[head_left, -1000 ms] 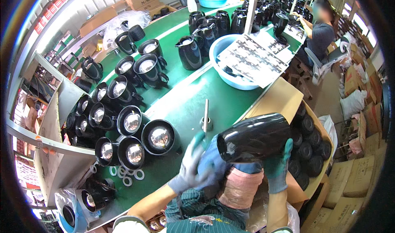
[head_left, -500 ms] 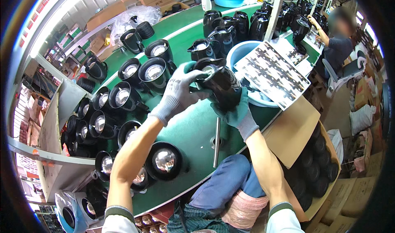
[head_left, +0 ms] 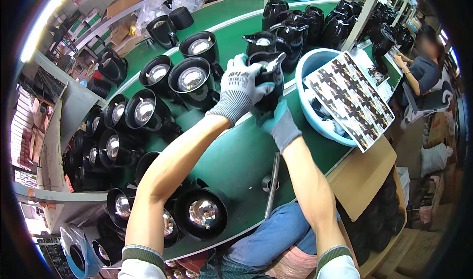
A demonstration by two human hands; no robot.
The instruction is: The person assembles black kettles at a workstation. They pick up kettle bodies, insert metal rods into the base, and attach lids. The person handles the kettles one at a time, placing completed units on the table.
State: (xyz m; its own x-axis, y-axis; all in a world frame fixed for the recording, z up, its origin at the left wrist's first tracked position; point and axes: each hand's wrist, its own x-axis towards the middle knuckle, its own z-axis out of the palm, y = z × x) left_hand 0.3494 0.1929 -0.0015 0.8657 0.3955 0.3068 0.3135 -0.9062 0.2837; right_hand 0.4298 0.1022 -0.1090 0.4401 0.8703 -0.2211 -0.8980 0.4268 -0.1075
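Both gloved hands hold one black kettle [head_left: 266,84] upright over the green table [head_left: 236,156], just beside the blue tub [head_left: 315,116]. Left hand [head_left: 239,89] is wrapped over the kettle's upper left side, fingers closed around the rim; right hand [head_left: 281,124] cups it from below and to the right, closed on the body. Judgement: to set it down well, keep it level, support the base until it rests flat, and leave clearance from the kettles standing just behind. The blue tub holds some small items, mostly hidden under a printed sheet [head_left: 352,99] laid across it; contents cannot be made out. Open kettle bodies [head_left: 189,79] stand in rows to the left, each showing a shiny metal bottom inside.
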